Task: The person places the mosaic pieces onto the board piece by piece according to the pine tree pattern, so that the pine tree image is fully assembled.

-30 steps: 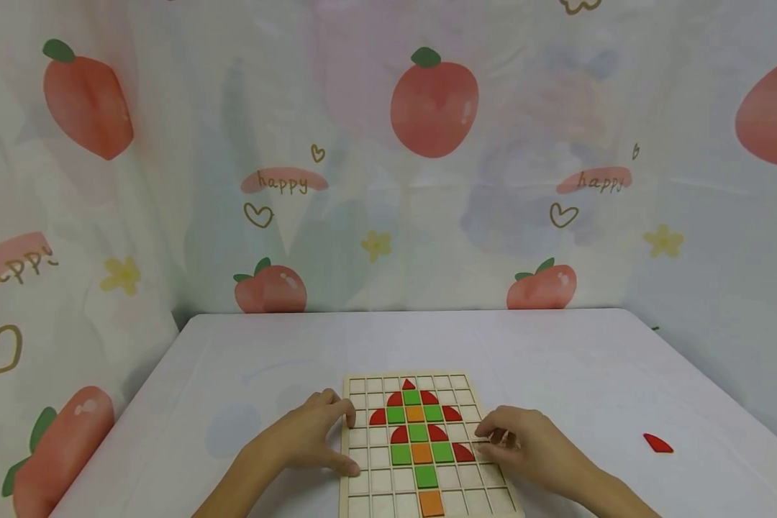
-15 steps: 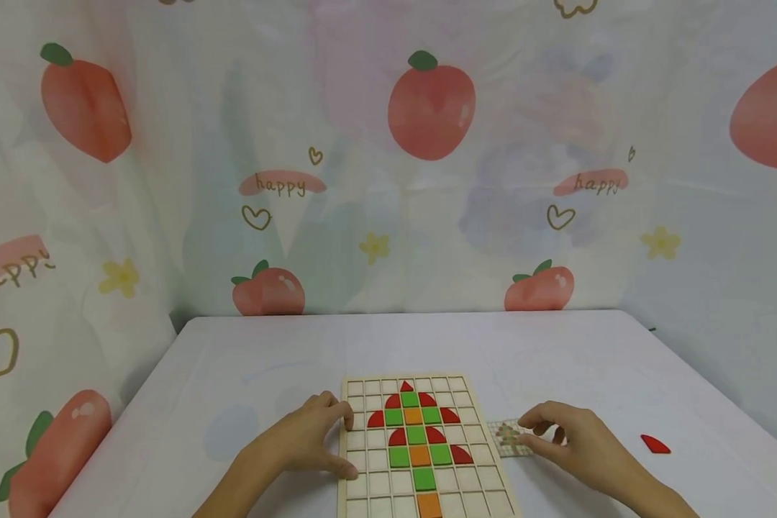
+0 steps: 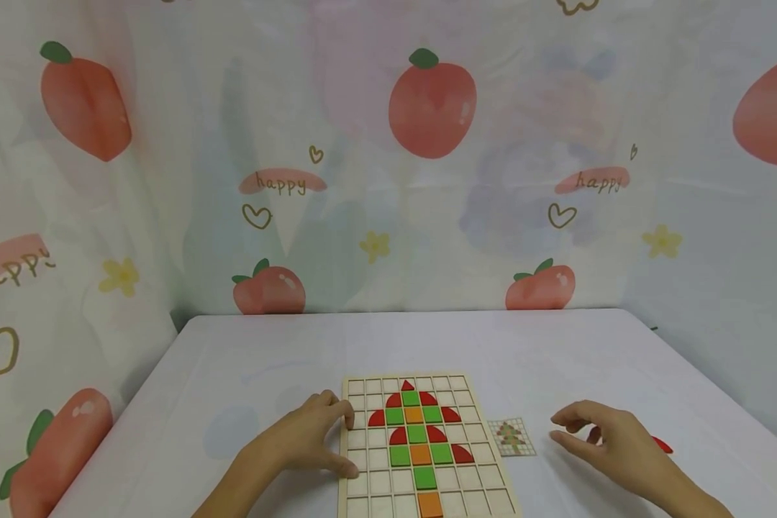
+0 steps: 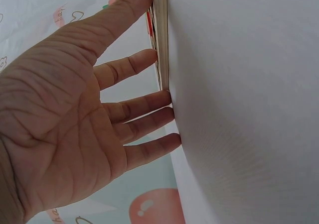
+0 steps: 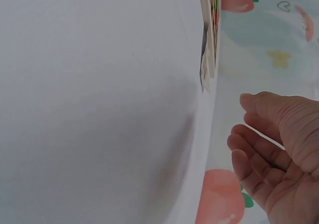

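A wooden grid board (image 3: pixel 369 482) lies on the table, with green and orange squares and red curved pieces arranged in a tree shape and a red triangle (image 3: pixel 407 385) on top. My left hand (image 3: pixel 301 435) rests at the board's left side; in the left wrist view its straight fingers (image 4: pixel 142 104) touch the edge. A small card (image 3: pixel 511 437) printed with a similar tree lies against the board's right edge. Right of the card, my right hand (image 3: pixel 611 446) hovers with loosely bent fingers and nothing between them. Behind it, a loose red piece (image 3: pixel 664 445) is mostly hidden.
A white cloth covers the table (image 3: pixel 265 360). Behind it and at both sides hangs a curtain (image 3: pixel 375 194) printed with fruit, hearts and flowers.
My right hand has moved right from the board's edge, bringing the small card into view and then letting go of it. It now partly covers the loose red piece. The left hand stays put.
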The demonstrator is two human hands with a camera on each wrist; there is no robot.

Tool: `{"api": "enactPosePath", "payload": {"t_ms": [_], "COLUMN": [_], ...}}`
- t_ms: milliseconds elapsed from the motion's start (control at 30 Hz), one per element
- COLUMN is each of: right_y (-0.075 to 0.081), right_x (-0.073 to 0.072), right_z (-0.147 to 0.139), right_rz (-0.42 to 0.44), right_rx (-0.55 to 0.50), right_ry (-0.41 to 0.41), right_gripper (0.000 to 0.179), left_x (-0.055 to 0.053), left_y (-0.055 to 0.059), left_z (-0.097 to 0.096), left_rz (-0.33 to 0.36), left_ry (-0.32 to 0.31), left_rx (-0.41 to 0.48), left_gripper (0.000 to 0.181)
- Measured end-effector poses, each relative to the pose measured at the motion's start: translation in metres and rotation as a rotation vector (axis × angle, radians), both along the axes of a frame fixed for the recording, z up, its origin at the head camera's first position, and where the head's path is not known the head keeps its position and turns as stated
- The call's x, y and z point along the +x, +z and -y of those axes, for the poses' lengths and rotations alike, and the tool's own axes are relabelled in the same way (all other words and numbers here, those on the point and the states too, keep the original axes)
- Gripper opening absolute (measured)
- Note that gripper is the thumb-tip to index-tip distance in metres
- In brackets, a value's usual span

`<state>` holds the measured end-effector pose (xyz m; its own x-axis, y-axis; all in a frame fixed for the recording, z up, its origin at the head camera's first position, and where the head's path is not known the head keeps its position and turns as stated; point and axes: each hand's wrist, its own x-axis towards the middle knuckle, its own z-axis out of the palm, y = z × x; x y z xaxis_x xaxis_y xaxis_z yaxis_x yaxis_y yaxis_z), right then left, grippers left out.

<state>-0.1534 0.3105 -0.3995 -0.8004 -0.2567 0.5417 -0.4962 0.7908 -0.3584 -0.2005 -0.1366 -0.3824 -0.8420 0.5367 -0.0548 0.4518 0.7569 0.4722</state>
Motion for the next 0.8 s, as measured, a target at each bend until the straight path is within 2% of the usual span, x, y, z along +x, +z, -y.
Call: {"api": "enactPosePath", "payload": {"t_ms": [333,800], "right_y": [-0.001,-0.002], "right_x": [0.006,0.014], "right_z": [-0.029,-0.071], "right_rz": [0.075,0.168], "right_rx": [0.044,0.036], "right_ry": [-0.156,-0.271], "right_gripper": [0.025,0.026], "left_x": [0.001,-0.001], "left_y": [-0.001,-0.002], "left_z": [0.0,0.0], "left_rz": [-0.006,-0.019], "left_ry": [-0.004,-0.006], "left_rx": [-0.002,-0.008], "left_gripper": [0.054,0.054]}}
